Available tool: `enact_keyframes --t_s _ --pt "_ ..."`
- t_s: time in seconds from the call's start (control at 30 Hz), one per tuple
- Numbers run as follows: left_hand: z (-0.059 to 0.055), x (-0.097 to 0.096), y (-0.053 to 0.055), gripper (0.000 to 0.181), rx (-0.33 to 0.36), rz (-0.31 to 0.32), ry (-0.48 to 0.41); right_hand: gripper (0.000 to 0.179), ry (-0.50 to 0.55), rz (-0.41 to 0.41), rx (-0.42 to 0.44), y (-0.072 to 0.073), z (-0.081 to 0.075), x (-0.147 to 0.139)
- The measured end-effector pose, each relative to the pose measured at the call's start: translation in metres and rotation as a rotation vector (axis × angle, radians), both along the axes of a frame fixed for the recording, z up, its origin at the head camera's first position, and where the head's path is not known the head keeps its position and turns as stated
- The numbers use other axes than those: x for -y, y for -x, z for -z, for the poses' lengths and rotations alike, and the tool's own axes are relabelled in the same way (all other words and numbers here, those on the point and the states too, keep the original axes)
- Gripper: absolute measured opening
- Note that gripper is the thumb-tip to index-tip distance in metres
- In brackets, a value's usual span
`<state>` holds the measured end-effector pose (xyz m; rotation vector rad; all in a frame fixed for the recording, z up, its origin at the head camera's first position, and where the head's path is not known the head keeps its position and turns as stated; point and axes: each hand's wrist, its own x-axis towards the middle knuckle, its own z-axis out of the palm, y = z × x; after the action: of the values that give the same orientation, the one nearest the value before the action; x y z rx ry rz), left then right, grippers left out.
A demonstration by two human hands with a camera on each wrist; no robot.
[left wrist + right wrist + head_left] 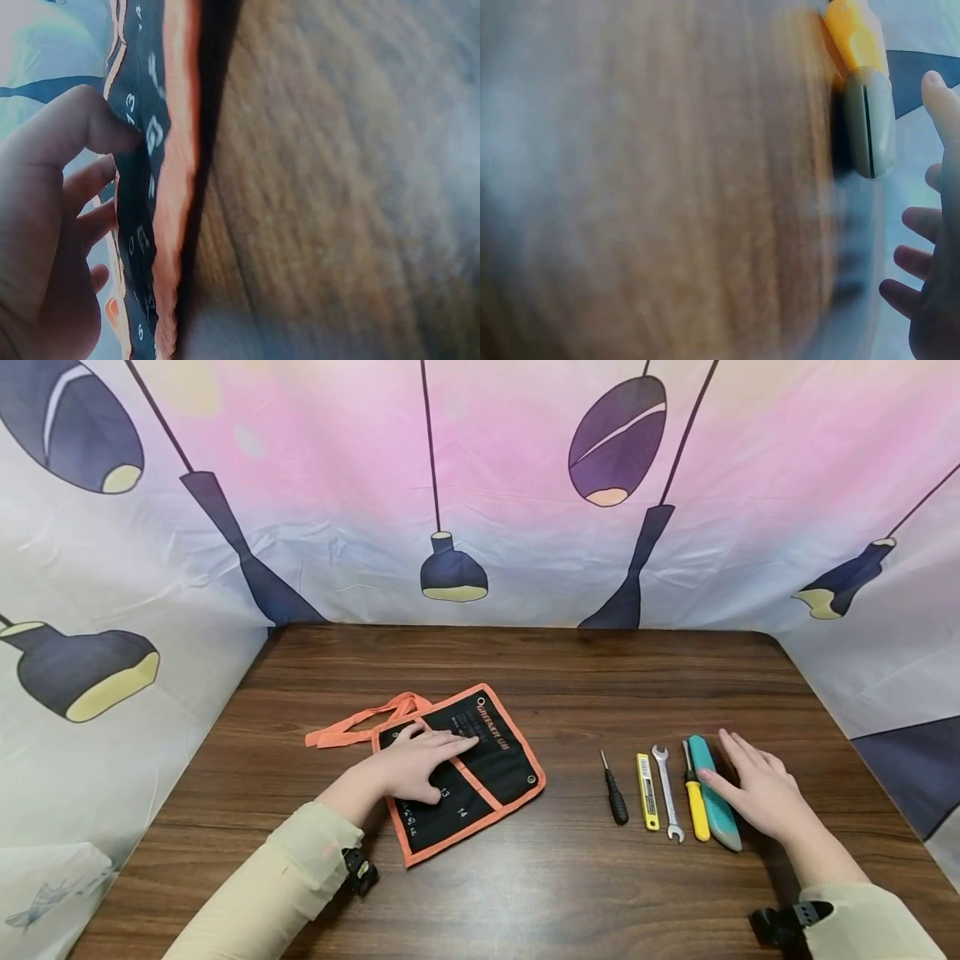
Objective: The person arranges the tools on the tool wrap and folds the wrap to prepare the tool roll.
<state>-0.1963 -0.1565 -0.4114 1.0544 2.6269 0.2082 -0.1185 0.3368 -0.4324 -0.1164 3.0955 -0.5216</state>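
A black tool pouch [487, 777] with orange trim and printed numbers lies flat on the table. My left hand [416, 764] rests on it with the fingers spread, and in the left wrist view the thumb [112, 135] comes down on the black fabric. At the right, my right hand [765, 789] is spread beside a long teal tool [712, 793] with a grey end, its thumb overlapping the tool's edge. In the right wrist view, the grey end [870, 124] has a dark slot, and the fingers are loose and apart from one another.
Left of the teal tool lie a yellow-handled screwdriver [697, 802], a double open-ended wrench [666, 793], a flat yellow labelled case [647, 793] and a small black screwdriver [615, 793]. An orange strap [352, 727] trails left from the pouch. A printed cloth [525, 568] hangs behind the table.
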Motion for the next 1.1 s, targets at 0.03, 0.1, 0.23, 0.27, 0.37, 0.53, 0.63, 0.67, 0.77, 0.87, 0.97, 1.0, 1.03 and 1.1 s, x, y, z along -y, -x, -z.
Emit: enact_keyframes --t_s 0.03,0.1,0.23,0.27,0.37,0.53,0.63,0.67,0.77,0.87,0.97,1.0,1.03,1.1 --pt "0.0 0.0 0.0 0.088 0.001 -0.002 -0.001 0.081 0.005 -0.002 -0.005 -0.001 0.0 0.0" --pt "0.001 0.001 0.0 0.089 0.003 -0.006 0.0 0.08 0.021 -0.009 -0.015 -0.002 0.001 -0.001" --pt "0.002 0.002 0.0 0.091 -0.005 -0.011 -0.003 0.078 0.052 -0.025 -0.036 -0.004 0.003 -0.001" --pt "0.002 0.002 0.0 0.091 -0.013 -0.01 -0.004 0.078 0.058 -0.028 -0.042 -0.005 0.003 -0.001" --pt "0.004 0.003 -0.001 0.091 -0.033 -0.01 -0.022 0.078 0.071 -0.027 -0.048 -0.007 0.004 -0.001" --pt "0.008 0.006 -0.004 0.086 -0.064 -0.035 -0.09 0.077 0.085 -0.014 -0.056 -0.011 0.008 -0.002" --pt "0.008 0.006 -0.006 0.083 -0.087 -0.052 -0.118 0.075 0.086 -0.005 -0.064 -0.013 0.009 -0.002" --pt "0.008 0.006 -0.007 0.083 -0.093 -0.056 -0.12 0.075 0.089 -0.002 -0.061 -0.014 0.01 -0.002" --pt "0.009 0.006 -0.008 0.084 -0.11 -0.069 -0.11 0.073 0.098 0.001 -0.054 -0.015 0.01 0.0" --pt "0.012 0.006 -0.008 0.087 -0.117 -0.079 -0.095 0.073 0.099 0.0 -0.052 -0.016 0.011 0.001" --pt "0.014 0.005 -0.008 0.09 -0.117 -0.077 -0.091 0.073 0.089 0.0 -0.054 -0.017 0.011 0.002" --pt "0.015 0.005 -0.008 0.092 -0.115 -0.073 -0.089 0.073 0.085 -0.001 -0.054 -0.017 0.011 0.002" --pt "0.015 0.005 -0.008 0.093 -0.113 -0.069 -0.084 0.073 0.081 -0.001 -0.05 -0.017 0.011 0.001" --pt "0.016 0.005 -0.008 0.095 -0.111 -0.06 -0.075 0.073 0.071 -0.002 -0.043 -0.018 0.012 0.001"
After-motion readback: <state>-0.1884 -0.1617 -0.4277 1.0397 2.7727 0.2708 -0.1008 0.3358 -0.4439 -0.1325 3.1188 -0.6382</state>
